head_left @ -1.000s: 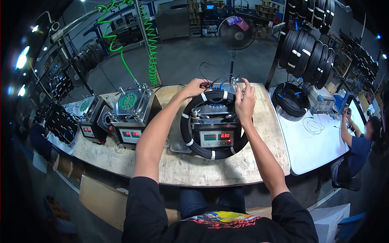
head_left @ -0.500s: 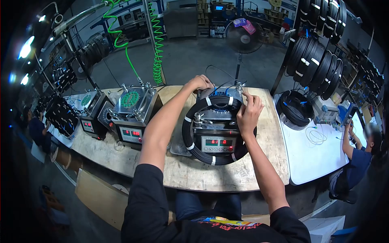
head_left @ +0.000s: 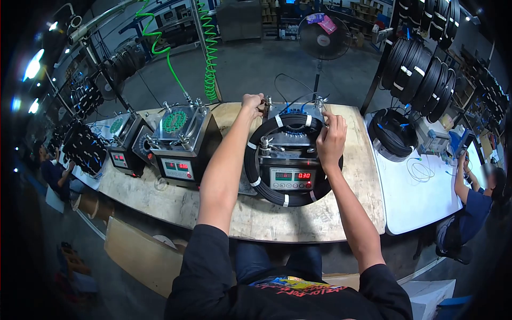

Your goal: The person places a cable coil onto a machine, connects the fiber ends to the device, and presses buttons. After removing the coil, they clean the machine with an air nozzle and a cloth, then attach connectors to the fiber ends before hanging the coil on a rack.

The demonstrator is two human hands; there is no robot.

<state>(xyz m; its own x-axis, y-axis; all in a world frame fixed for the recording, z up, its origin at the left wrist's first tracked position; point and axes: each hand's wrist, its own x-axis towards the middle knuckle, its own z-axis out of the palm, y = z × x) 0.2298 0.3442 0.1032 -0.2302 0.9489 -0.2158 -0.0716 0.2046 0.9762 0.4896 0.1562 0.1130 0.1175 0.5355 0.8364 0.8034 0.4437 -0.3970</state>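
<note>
My left hand (head_left: 254, 104) curls at eleven o'clock of the round black cable coil (head_left: 250, 165); my half-bent right hand (head_left: 332, 134) hides its two o'clock edge. I can't tell what they hold.

Arms (head_left: 226, 176) stretched forward, left hand (head_left: 252, 104) farther out, right fingers (head_left: 335, 122) curled.

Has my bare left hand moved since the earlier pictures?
Yes: your bare left hand has moved left, now beside the far left corner of the rightmost boxy black machine.

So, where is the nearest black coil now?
Right of centre in the head view, the coil frames the display of the rightmost bench machine, near the right hand.
</note>
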